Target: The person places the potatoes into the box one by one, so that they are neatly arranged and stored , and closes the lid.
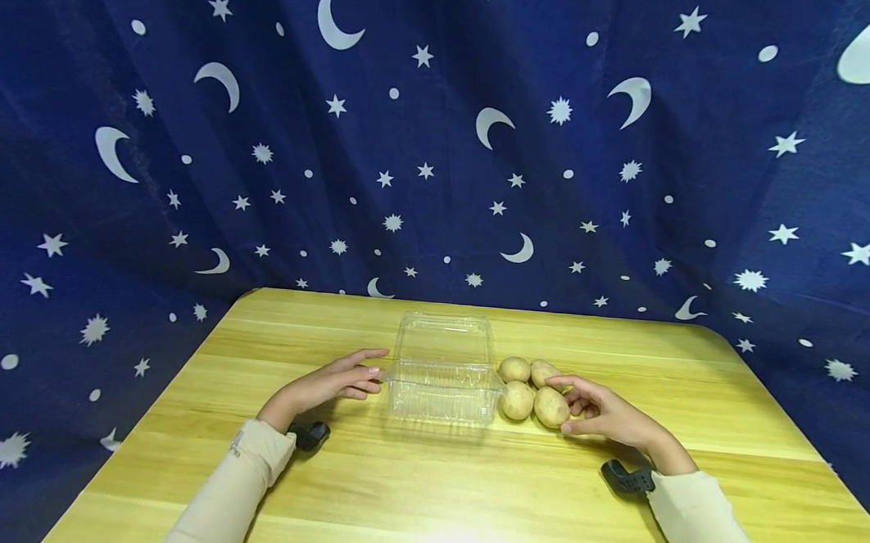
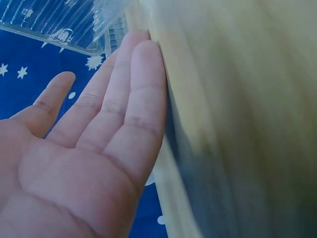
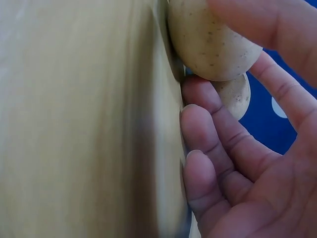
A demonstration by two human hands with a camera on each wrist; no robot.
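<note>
A clear plastic clamshell box (image 1: pixel 443 399) stands on the table with its lid (image 1: pixel 445 338) raised at the back. To its left is my left hand (image 1: pixel 335 381), fingers straight, palm facing the box and holding nothing; in the left wrist view the fingertips lie close to the box wall (image 2: pixel 54 22). My right hand (image 1: pixel 608 412) has its thumb and curled fingers about the front right potato (image 1: pixel 550 408), which rests on the table. Beside it are a front left potato (image 1: pixel 517 400), a back left potato (image 1: pixel 514 369) and a back right potato (image 1: pixel 543 371), partly hidden by the index finger.
The wood-grain table (image 1: pixel 365 481) reaches back to a dark blue curtain (image 1: pixel 442 141) printed with moons and stars. Black wrist devices sit under the left wrist (image 1: pixel 311 436) and under the right wrist (image 1: pixel 625 478).
</note>
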